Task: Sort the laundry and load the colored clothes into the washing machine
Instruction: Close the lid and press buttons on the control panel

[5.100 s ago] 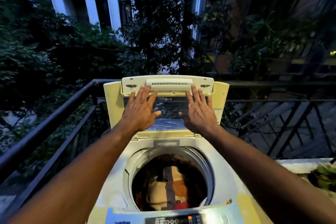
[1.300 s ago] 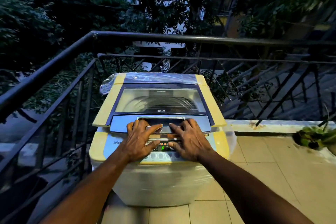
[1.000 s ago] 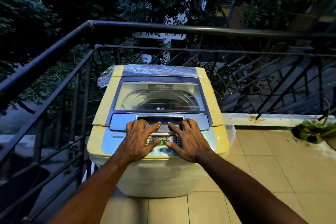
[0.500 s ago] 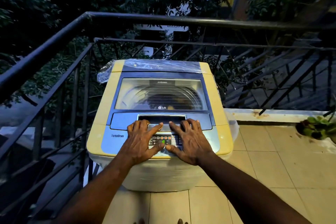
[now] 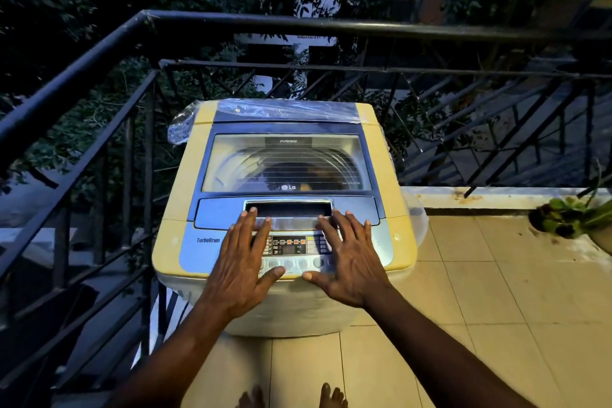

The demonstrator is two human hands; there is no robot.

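Note:
A yellow and blue top-loading washing machine (image 5: pixel 175 242) stands on the balcony floor with its glass lid (image 5: pixel 286 164) shut. Through the glass I make out dim, dark clothes in the drum. My left hand (image 5: pixel 243 262) lies flat over the left of the control panel (image 5: pixel 291 247), fingers spread, fingertips near the lid handle (image 5: pixel 288 209). My right hand (image 5: pixel 347 258) lies flat over the panel's right side in the same way. Neither hand holds anything.
A black metal railing (image 5: pixel 298 23) runs behind the machine and along the left side. Beige floor tiles (image 5: pixel 480 308) spread to the right. A potted plant (image 5: pixel 576 219) sits at the right edge by the low ledge. My bare toes (image 5: pixel 326 396) show at the bottom.
The lid, open five seconds ago, is shut. Over the last second my hands have slid back and spread their fingers on the panel, and the view has tilted further down.

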